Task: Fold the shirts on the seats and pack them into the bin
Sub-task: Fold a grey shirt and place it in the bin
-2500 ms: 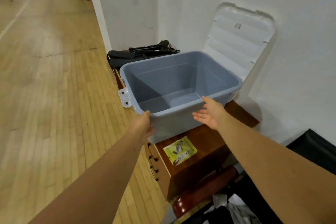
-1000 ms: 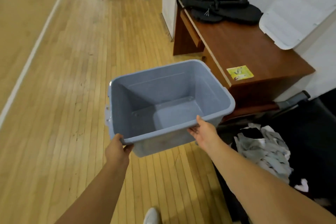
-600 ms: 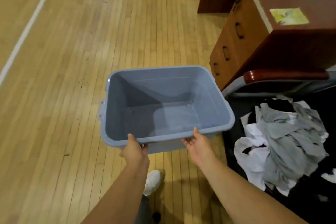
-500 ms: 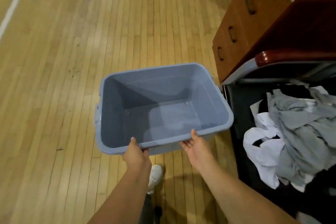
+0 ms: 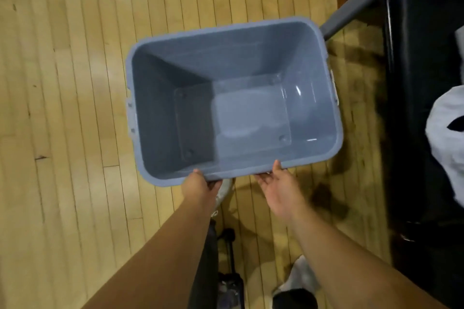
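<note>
We look down on a wooden floor [image 5: 62, 108]. One grey-blue bin [image 5: 221, 30], empty, sits over the boards. Our left hand [image 5: 199, 187] curls round the left part of its near rim. Our right hand [image 5: 281, 190] pinches the same rim, thumb on top and fingers beneath. Far right, one white shirt [image 5: 444, 138] lies on one black seat [image 5: 421, 57].

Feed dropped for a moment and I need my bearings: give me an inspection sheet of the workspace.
Surface: wooden plank floor.
Job's things: grey bin, empty; white shirt lying unfolded on the black seat.
Clutter: nothing seen.
Hands: left hand and right hand each grip the bin's near rim, thumbs on top.
Cables: nothing seen.
Surroundings: the person's shoe below; grey frame beside the seat.
</note>
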`<state>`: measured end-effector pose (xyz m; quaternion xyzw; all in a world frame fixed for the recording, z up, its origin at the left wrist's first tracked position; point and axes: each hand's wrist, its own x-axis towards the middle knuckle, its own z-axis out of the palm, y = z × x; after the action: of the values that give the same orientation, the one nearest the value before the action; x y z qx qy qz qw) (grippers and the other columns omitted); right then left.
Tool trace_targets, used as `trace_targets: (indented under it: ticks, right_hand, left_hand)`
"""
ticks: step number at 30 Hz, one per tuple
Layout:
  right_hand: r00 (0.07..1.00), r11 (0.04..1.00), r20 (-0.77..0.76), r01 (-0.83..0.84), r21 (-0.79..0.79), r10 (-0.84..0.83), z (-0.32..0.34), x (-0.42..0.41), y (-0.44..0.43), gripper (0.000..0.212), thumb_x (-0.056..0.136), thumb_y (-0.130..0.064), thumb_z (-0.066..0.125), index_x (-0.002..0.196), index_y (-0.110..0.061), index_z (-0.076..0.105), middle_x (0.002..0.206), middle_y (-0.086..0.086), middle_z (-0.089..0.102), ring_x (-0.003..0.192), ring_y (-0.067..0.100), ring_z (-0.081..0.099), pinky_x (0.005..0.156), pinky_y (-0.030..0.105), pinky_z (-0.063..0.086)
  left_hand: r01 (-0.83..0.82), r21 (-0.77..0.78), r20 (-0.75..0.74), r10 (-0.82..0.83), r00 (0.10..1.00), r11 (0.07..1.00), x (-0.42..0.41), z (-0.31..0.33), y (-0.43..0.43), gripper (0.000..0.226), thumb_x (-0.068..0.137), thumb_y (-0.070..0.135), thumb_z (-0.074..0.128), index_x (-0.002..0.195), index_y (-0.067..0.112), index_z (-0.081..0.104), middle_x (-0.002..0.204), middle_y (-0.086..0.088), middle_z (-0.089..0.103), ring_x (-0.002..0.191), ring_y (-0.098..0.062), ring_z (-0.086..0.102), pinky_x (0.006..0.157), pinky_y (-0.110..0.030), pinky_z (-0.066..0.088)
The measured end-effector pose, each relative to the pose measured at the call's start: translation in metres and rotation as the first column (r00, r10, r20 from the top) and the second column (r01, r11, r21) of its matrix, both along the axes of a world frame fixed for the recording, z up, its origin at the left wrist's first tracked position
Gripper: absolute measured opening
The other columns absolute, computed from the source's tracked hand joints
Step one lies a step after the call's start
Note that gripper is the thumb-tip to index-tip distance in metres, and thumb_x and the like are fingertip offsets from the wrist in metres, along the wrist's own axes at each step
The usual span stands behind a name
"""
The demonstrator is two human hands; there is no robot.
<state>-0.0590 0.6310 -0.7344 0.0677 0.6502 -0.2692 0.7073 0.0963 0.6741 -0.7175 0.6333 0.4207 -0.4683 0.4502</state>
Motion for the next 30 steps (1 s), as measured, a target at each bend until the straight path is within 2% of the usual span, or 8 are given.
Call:
trace_targets:
  ticks: [4,10,13,17,19,22,26,30]
  right_hand:
    - [0.999,0.997,0.009,0.050,0.060,-0.051,-0.015,-0.010,0.028,0.039,0.107,-0.021,0.043,0.145,-0.012,0.038,0.132,0.013,0.058,0.110,0.029,0.060,0.105,0.048,0.043]
    - [0.999,0.992,-0.028,-0.040,0.121,0.044,-0.019,-0.029,0.051,0.043,0.106,-0.021,0.046,0.148,-0.016,0.038,0.145,0.018,0.050,0.116,0.034,0.058,0.104,0.050,0.046]
    - [0.955,0.936,-0.053,-0.274,0.222,0.292,-0.008,-0.034,0.056,0.044,0.108,-0.025,0.044,0.149,-0.010,0.039,0.146,0.017,0.051,0.112,0.033,0.063,0.101,0.047,0.051]
    - [0.673,0.672,-0.111,-0.685,0.279,0.732,0.013,-0.036,0.037,0.039,0.106,-0.037,0.046,0.125,-0.005,0.059,0.122,0.013,0.066,0.101,0.025,0.067,0.085,0.037,0.057]
    - [0.607,0.638,-0.197,-0.734,0.232,0.770,0.024,-0.033,0.011,0.032,0.105,-0.037,0.049,0.103,-0.008,0.062,0.106,0.011,0.068,0.089,0.022,0.065,0.083,0.040,0.055]
    - [0.543,0.612,-0.378,-0.787,0.084,0.750,0.055,-0.027,-0.043,0.029,0.103,-0.034,0.050,0.081,-0.017,0.058,0.092,0.010,0.067,0.080,0.022,0.063,0.081,0.039,0.053]
    - [0.574,0.634,-0.545,-0.767,-0.098,0.611,0.122,-0.029,-0.110,0.031,0.098,-0.038,0.055,0.075,-0.018,0.058,0.080,0.007,0.067,0.082,0.027,0.063,0.074,0.039,0.049]
    - [0.585,0.635,-0.654,-0.746,-0.202,0.479,0.210,-0.059,-0.153,0.046,0.093,-0.044,0.052,0.082,-0.001,0.061,0.088,0.023,0.068,0.087,0.040,0.065,0.073,0.042,0.050]
  left_hand:
    - [0.128,0.040,-0.019,-0.127,0.992,0.991,-0.002,-0.017,0.032,0.037,0.108,0.019,0.046,0.137,-0.002,0.045,0.110,-0.021,0.065,0.088,-0.031,0.067,0.058,-0.039,0.057]
    - [0.223,0.069,-0.080,-0.217,0.973,0.972,-0.010,-0.023,0.063,0.032,0.106,0.018,0.050,0.134,0.002,0.046,0.105,-0.018,0.064,0.092,-0.030,0.067,0.089,-0.040,0.056]
    - [0.372,0.105,-0.105,-0.362,0.926,0.922,-0.007,-0.017,0.064,0.031,0.106,0.016,0.049,0.132,-0.001,0.046,0.099,-0.020,0.064,0.088,-0.030,0.066,0.080,-0.038,0.057]
    - [0.569,0.152,-0.140,-0.552,0.822,0.808,0.007,0.007,0.037,0.020,0.105,0.012,0.046,0.122,0.001,0.048,0.096,-0.022,0.061,0.064,-0.028,0.068,0.048,-0.032,0.055]
    - [0.656,0.126,-0.075,-0.653,0.754,0.744,0.014,0.024,0.009,0.023,0.105,0.013,0.043,0.126,0.006,0.049,0.083,-0.017,0.056,0.051,-0.021,0.057,0.042,-0.027,0.049]
    - [0.768,0.059,0.071,-0.770,0.634,0.638,0.018,0.057,-0.047,0.021,0.104,0.017,0.045,0.119,0.004,0.052,0.079,-0.012,0.058,0.058,-0.019,0.055,0.058,-0.030,0.050]
    - [0.914,0.023,0.311,-0.872,0.379,0.406,0.007,0.116,-0.125,0.029,0.102,0.020,0.047,0.123,0.002,0.054,0.080,-0.008,0.067,0.068,-0.018,0.064,0.063,-0.031,0.053]
    - [0.979,0.128,0.553,-0.831,0.060,0.156,-0.030,0.207,-0.190,0.016,0.094,0.022,0.047,0.095,0.011,0.059,0.085,-0.006,0.074,0.088,-0.028,0.070,0.082,-0.044,0.056]
